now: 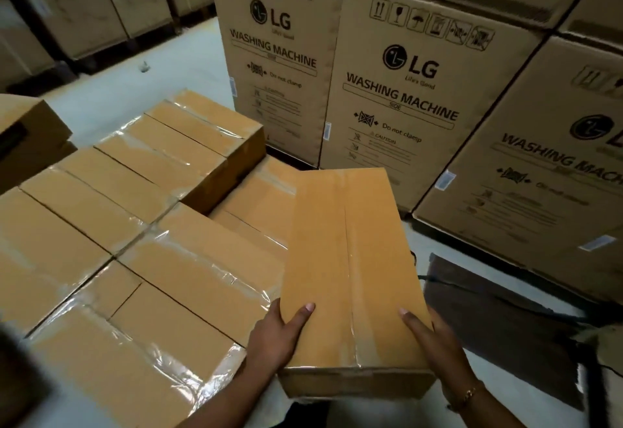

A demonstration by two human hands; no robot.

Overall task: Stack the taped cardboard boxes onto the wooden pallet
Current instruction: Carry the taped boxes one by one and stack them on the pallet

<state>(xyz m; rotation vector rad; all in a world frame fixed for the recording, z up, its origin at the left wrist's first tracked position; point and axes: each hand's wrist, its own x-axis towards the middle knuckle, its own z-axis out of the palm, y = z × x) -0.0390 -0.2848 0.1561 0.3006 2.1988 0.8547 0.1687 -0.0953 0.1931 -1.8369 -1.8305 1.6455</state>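
I hold a long taped cardboard box (350, 259) in both hands, its near end toward me. My left hand (276, 336) grips its left near corner with the thumb on top. My right hand (435, 343) grips the right near corner the same way. The box hovers over the right edge of a stack of several taped boxes (141, 259) that fills the lower left. A lower taped box (259, 198) lies just beneath its far end. The wooden pallet itself is hidden under the boxes.
Tall LG washing machine cartons (387, 90) form a wall close behind and to the right. A dark flat piece (499, 319) lies on the pale floor (135, 90) at right. More cartons (84, 6) stand at the far left, and another brown box (30, 131) sits at the left edge.
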